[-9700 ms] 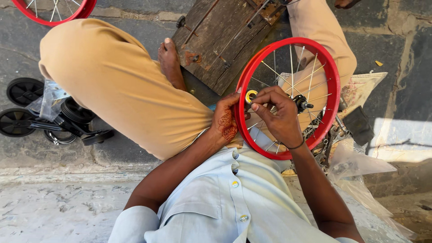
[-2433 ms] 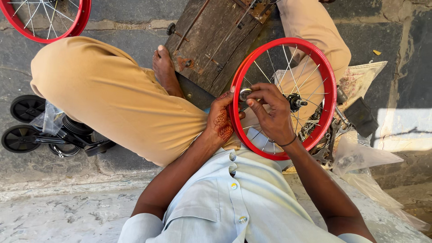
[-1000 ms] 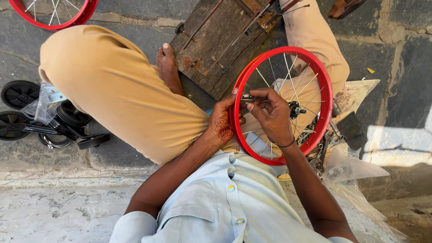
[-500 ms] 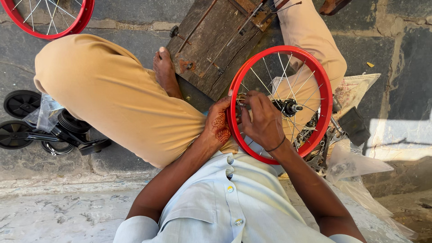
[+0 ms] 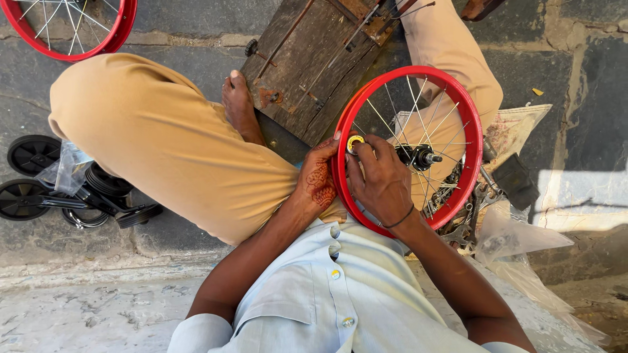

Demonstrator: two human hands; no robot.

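Outdoors, grey stone paving w/ wooden board [image 5: 314, 59].
Beside board: left hand [image 5: 318, 180] clamps red wheel rim [image 5: 472, 140]; right hand [image 5: 383, 180] pinches yellow tool [image 5: 354, 142].

The second red wheel [image 5: 72, 29] is cut off by the top edge.

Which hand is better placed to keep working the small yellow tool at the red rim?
Right. The right hand already reaches inside the red wheel, fingertips on the yellow tool. The left hand grips the rim from outside, steadying it.
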